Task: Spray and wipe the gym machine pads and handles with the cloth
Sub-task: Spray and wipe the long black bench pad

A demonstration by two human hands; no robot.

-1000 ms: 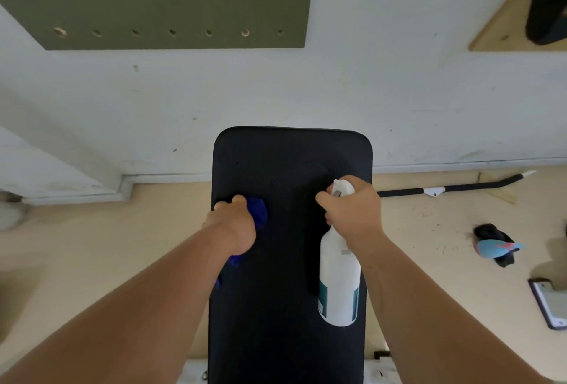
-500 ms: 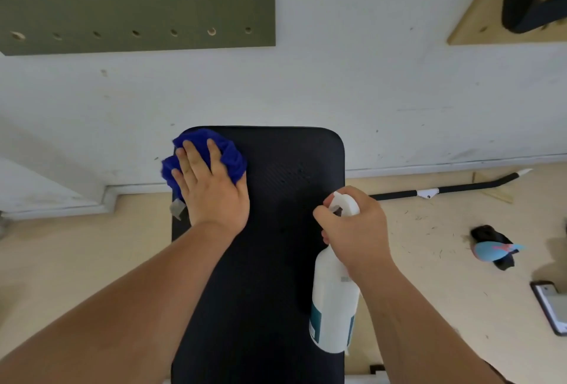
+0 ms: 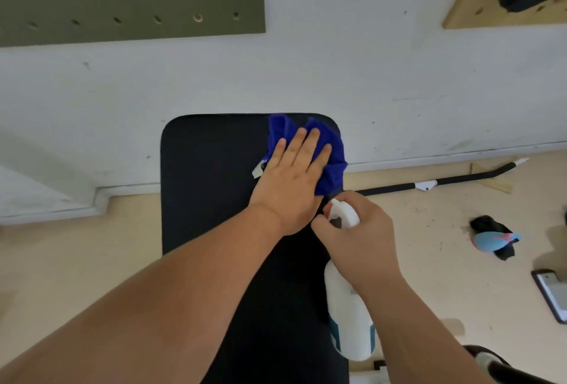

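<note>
Left hand [image 3: 291,181] flat on cloth [image 3: 329,150]

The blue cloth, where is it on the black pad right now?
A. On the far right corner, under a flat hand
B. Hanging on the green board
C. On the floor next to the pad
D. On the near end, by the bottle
A: the blue cloth lies on the far right corner of the black pad, pressed under the flat left hand.
</note>
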